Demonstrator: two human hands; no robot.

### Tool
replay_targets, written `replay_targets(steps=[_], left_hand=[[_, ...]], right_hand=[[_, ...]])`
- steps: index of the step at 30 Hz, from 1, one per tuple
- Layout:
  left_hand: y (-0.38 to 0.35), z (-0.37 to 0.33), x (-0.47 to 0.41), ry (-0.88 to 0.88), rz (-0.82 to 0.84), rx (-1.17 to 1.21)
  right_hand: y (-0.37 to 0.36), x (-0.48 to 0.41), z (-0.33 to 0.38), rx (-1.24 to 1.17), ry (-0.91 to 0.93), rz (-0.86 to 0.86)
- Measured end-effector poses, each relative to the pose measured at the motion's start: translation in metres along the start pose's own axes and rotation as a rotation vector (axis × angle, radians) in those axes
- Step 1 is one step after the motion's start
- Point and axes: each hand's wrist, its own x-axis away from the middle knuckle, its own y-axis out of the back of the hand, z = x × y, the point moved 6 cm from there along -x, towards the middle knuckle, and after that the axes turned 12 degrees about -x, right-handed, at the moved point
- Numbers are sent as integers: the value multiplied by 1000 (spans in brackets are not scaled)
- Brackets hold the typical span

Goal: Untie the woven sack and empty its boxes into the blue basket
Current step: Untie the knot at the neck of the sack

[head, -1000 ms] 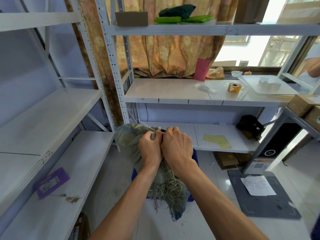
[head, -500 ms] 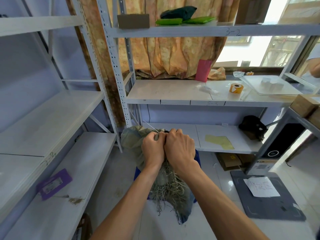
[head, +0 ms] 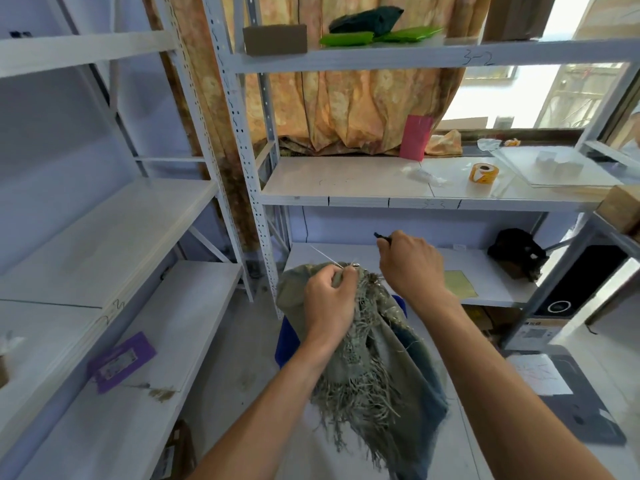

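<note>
A grey-green woven sack [head: 374,358] with a frayed, fringed mouth hangs in front of me over the blue basket [head: 286,337], of which only slivers show behind it. My left hand [head: 329,299] grips the bunched neck of the sack. My right hand [head: 412,265] is lifted up and to the right of the neck, pinching a thin dark tie [head: 381,236] whose end sticks out past the fingers. A pale string [head: 323,257] juts from the neck. No boxes are visible.
White metal shelving stands on the left and straight ahead. A purple card [head: 121,362] lies on the low left shelf. A yellow tape roll [head: 483,173] and a pink card [head: 415,136] sit on the middle shelf, a black object [head: 517,252] on the lower one. A grey mat [head: 571,403] covers the floor at right.
My hands were pressed together on the sack's neck. Now the right hand has pulled away up and right with the dark tie, while the left keeps hold of the neck.
</note>
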Motion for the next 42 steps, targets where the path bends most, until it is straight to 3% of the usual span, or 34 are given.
replay_targets(steps=[5, 14, 19, 24, 27, 35, 42], left_hand=[[-3, 1, -7, 9, 19, 19], [-7, 18, -20, 116, 51, 44], [0, 23, -31, 126, 44, 9], [4, 27, -36, 126, 34, -3], [5, 28, -36, 126, 51, -22], [0, 27, -35, 67, 257, -64], [-9, 32, -35, 56, 361, -173]], right_hand=[[-14, 19, -3, -259, -21, 74], [-21, 22, -9, -511, -42, 159], [-32, 27, -18, -639, -126, 143], [-49, 34, -16, -834, -254, 282], [-48, 38, -11, -986, -244, 277], [-54, 42, -16, -969, -278, 341], [-42, 49, -7, -979, -167, 409]])
